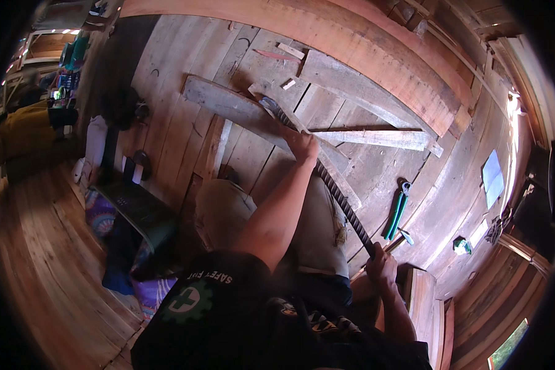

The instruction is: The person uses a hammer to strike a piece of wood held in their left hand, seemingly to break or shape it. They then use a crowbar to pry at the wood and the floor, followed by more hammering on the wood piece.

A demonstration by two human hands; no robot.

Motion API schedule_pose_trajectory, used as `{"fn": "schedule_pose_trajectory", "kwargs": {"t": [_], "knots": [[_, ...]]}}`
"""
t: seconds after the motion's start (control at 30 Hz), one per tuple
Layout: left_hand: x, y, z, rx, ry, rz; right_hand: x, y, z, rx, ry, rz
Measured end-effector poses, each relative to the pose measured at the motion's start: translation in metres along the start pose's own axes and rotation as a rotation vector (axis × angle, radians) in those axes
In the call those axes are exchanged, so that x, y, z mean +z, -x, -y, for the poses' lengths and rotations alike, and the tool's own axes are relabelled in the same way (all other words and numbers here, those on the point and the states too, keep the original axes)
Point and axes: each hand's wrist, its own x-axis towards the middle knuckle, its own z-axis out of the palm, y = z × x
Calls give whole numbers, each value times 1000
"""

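A person grips a long, dark, ribbed steel bar point(327, 176) with both hands. The left hand point(302, 145) is clamped around it far up, near the flattened tip wedged under a grey weathered plank point(228, 106). The right hand point(381, 264) is closed around the near end. Prying well likely means keeping the tip seated and levering steadily. Green-handled pliers point(396, 213) lie just beyond the right grip.

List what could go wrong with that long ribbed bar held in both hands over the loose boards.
1. The ribbed bar has its tip among loose boards; if it slips, the left hand, gripping close to the tip, could hit wood.
2. The right hand holds the very end, so a sudden release could jerk it back.
3. Green-handled pliers and scraps underfoot could cause tripping.
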Motion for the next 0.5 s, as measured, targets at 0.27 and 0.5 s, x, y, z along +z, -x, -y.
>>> {"fn": "schedule_pose_trajectory", "kwargs": {"t": [0.27,0.5], "knots": [[21,-10,-21,100,-127,36,-8,-8,1,72,-97,6],[18,-7,-3,-47,27,87,-10,-1,12,63,-112,58]]}}
